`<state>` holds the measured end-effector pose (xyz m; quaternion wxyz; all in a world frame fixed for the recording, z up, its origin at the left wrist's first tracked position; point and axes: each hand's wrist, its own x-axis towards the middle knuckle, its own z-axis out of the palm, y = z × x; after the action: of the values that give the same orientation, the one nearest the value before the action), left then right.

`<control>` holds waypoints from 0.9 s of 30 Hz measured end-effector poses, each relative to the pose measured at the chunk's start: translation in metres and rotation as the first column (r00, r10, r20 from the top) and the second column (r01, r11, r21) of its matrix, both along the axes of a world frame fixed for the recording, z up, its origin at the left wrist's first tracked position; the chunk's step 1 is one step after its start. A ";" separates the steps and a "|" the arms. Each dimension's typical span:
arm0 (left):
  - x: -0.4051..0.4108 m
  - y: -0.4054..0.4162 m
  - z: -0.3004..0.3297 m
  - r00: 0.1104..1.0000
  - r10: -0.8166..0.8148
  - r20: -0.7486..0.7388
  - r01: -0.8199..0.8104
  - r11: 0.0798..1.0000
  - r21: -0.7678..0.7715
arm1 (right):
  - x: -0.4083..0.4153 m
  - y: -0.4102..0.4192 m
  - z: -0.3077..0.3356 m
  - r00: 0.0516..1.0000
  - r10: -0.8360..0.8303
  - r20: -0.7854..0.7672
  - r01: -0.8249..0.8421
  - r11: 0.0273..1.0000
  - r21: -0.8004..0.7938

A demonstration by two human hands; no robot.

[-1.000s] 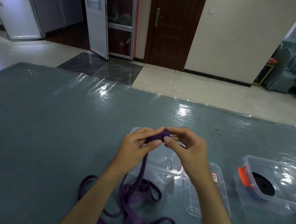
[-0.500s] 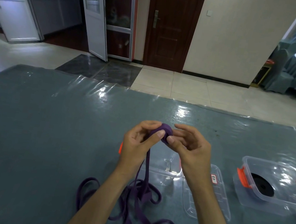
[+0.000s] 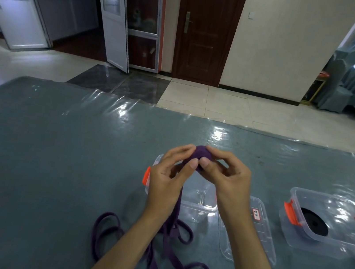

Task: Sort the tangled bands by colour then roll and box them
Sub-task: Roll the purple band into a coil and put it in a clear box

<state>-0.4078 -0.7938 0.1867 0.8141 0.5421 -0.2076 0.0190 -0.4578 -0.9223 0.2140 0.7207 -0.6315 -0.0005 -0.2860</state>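
Pinching a small purple roll (image 3: pixel 201 155) between them, the left hand (image 3: pixel 168 179) and right hand (image 3: pixel 227 179) hold it up above the tabletop (image 3: pixel 51 161). The left hand's fingers (image 3: pixel 191 163) curl round the near side of the roll, thumb tip pressed against it; the right hand's thumb and forefinger clamp on the roll from the other side, the remaining fingers bent behind. From the roll, the purple band (image 3: pixel 175 210) hangs straight down between the wrists to a loose tangle of loops (image 3: pixel 152 258) lying on the tabletop near the bottom edge of the view.

Directly beneath the hands sits a clear plastic box (image 3: pixel 203 199) with an orange clip (image 3: pixel 146 176) at its left end; what it holds, if anything, is hard to make out through the hands. Just to its right a clear lid (image 3: pixel 258 235) with a small red-and-white label lies flat. Farther right, apart from the lid, a second clear box (image 3: pixel 329 223) with orange clips contains a black roll (image 3: pixel 313 222). A shiny transparent sheet covers the blue-grey tabletop.
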 end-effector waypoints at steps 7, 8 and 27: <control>0.010 0.003 0.000 0.997 -0.008 0.076 0.000 0.995 0.102 | 0.005 0.001 -0.001 0.996 -0.091 -0.027 0.089 0.994 -0.064; 0.011 0.004 0.000 0.997 -0.021 0.080 0.013 0.995 0.101 | 0.005 -0.001 0.000 0.995 -0.092 -0.044 0.090 0.994 -0.060; 0.014 0.009 0.013 0.998 -0.060 -0.006 0.060 0.998 -0.005 | 0.005 -0.006 0.000 0.996 -0.089 0.006 0.089 0.995 -0.032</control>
<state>-0.3934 -0.7844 0.1997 0.8163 0.5335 -0.2213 -0.0065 -0.4532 -0.9280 0.2141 0.6969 -0.6418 0.0216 -0.3193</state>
